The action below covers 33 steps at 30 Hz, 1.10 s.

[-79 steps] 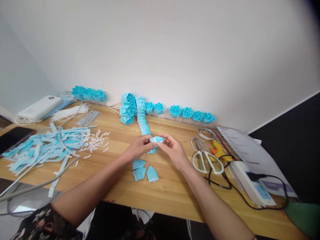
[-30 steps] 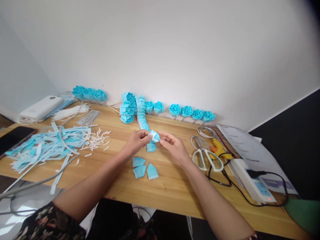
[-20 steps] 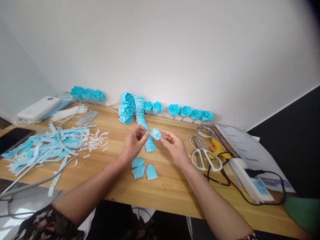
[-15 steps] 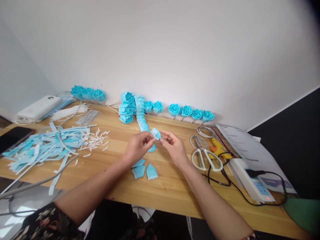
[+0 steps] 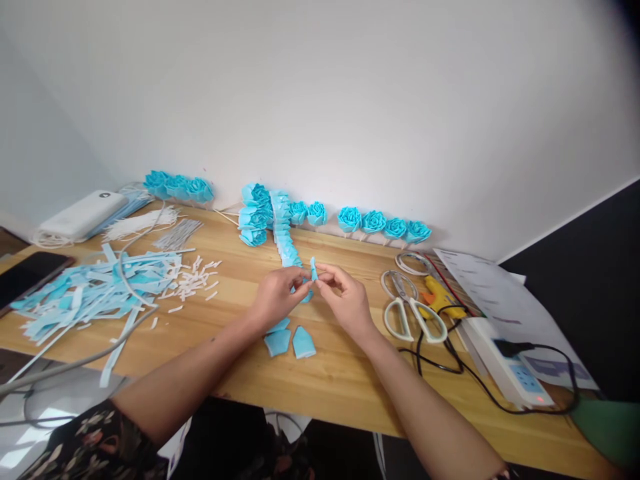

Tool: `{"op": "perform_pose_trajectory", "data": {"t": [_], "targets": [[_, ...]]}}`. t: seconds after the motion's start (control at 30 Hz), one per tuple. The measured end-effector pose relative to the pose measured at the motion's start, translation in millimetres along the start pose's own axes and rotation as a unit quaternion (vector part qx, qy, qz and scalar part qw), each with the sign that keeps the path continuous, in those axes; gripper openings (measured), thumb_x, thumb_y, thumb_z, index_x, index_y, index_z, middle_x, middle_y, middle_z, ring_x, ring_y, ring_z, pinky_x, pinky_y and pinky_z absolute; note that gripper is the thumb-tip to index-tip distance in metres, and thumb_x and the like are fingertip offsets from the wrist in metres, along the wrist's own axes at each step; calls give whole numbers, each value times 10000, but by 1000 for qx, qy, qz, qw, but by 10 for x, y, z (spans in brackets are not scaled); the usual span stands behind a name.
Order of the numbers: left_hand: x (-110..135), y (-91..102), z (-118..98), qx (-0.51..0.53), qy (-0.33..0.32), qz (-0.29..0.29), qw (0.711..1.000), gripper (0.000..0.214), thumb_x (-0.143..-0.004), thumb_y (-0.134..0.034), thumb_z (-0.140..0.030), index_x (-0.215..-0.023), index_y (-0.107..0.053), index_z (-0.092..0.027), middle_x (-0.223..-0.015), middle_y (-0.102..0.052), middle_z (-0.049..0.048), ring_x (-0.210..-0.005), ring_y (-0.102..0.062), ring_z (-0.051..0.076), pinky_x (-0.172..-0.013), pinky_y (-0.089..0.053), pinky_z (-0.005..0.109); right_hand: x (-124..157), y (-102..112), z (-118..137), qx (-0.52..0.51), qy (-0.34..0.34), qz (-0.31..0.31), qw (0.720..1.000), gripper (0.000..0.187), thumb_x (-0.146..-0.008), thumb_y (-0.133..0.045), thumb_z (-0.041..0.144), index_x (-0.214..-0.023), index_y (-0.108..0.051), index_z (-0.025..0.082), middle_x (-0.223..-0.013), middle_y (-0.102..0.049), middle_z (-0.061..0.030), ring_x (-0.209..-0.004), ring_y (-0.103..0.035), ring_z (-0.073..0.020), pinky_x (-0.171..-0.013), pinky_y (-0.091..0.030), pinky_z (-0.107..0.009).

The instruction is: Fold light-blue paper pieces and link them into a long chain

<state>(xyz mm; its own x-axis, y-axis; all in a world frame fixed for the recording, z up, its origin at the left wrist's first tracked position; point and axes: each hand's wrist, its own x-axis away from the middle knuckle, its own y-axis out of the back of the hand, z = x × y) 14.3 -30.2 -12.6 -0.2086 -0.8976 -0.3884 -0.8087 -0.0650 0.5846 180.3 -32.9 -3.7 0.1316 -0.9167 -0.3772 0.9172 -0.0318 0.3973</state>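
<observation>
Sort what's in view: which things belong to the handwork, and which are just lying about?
Likely part of the work:
- small blue piece, pinched between left hand and right hand
- loose blue pieces
- overlapping blue row
- blue flowers

Apparently just lying about:
- smartphone
- printed sheet
- scissors and yellow glue gun, both untouched, though possibly tools for it
</observation>
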Motion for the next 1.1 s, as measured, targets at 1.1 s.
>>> {"op": "perform_pose_trajectory", "data": {"t": [1.1], "targets": [[-51,79,-22,70,57,-8,996,205,-826,-500,-271,-824,-669,-156,-635,-607,-10,-554,-487,99,-542,-350,205,-52,22,-92,-143,-106,7,984,386,-764,-645,318,-1131,-650,199,-832,-692,-23,-731,-614,-154,-707,-490,-285]]}}
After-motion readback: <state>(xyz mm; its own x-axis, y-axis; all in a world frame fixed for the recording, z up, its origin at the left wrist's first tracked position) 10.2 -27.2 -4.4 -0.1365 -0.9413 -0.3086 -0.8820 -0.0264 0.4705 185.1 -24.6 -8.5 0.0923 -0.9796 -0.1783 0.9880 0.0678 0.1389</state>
